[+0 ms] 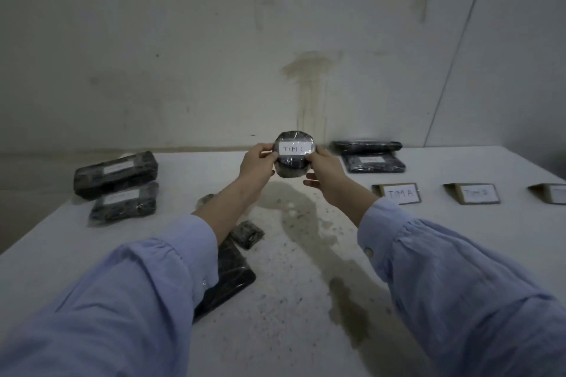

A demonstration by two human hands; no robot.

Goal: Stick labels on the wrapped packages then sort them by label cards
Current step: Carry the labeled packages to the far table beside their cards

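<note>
A round black wrapped package (pixel 291 166) is held up above the table between both hands. A white label (pixel 296 148) reading "TIM C" lies across its front. My left hand (pixel 256 164) grips the package's left side, thumb at the label's left end. My right hand (pixel 324 169) grips its right side, thumb at the label's right end. Three folded label cards stand on the right: "TIM A" (pixel 399 193), "TIM B" (pixel 475 193), and a third card (pixel 556 193) cut off by the frame edge.
Two labelled black packages (pixel 116 173) (pixel 124 203) lie at the left. Two more (pixel 367 146) (pixel 374 163) lie at the back right. A flat black package (pixel 228 272) and a small one (pixel 247 234) lie under my left forearm. The white table (pixel 291 300) has stains.
</note>
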